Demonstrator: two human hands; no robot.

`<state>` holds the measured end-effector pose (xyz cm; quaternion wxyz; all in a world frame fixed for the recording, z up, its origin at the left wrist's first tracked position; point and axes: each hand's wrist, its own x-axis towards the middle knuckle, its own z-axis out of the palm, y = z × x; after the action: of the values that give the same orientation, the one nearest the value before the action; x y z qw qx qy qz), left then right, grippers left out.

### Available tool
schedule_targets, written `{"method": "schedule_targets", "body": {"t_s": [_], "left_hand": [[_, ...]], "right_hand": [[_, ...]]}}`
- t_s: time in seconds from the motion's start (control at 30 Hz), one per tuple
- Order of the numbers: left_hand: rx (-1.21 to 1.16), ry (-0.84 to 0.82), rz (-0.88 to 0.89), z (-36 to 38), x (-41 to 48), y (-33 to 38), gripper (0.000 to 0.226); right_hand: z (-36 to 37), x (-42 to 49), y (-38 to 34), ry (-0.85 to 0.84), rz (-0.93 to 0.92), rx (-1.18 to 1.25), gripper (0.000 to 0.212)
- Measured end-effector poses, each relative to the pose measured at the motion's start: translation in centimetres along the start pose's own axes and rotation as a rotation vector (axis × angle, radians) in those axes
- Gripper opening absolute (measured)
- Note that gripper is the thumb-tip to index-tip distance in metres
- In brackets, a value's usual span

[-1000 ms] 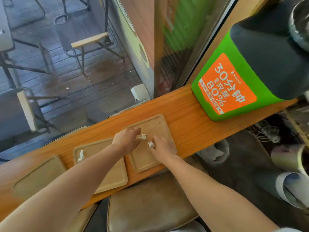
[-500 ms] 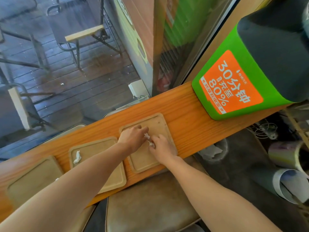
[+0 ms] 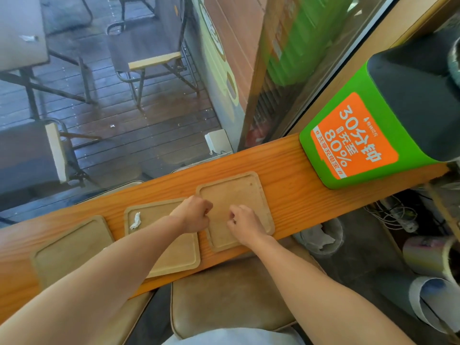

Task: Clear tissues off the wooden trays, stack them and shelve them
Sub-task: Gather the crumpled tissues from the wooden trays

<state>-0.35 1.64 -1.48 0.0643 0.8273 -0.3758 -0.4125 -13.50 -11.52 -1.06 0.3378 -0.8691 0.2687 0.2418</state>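
On the wooden counter, the tissue lies on the middle tray, nearer the curled left hand than the loosely curled right hand; contents unclear.

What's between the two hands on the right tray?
Head view: only bare tray surface. The left hand and right hand are both closed over the right tray, with no tissue visible between them.

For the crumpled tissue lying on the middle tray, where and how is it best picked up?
Pinch the tissue across its narrow middle, coming straight down from above. It lies flat and elongated on the tray, near the far-left corner, with nothing over it.
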Motion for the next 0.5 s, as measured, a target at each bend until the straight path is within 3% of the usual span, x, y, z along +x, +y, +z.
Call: {"method": "schedule_targets", "body": {"t_s": [0.5], "left_hand": [[-0.088,0.175,-0.323,4.1,-12.3,-8.4,0.024]], "right_hand": [[4.2,-1.2,-7.7,-0.242,-0.139,-0.154,0.021]]}}
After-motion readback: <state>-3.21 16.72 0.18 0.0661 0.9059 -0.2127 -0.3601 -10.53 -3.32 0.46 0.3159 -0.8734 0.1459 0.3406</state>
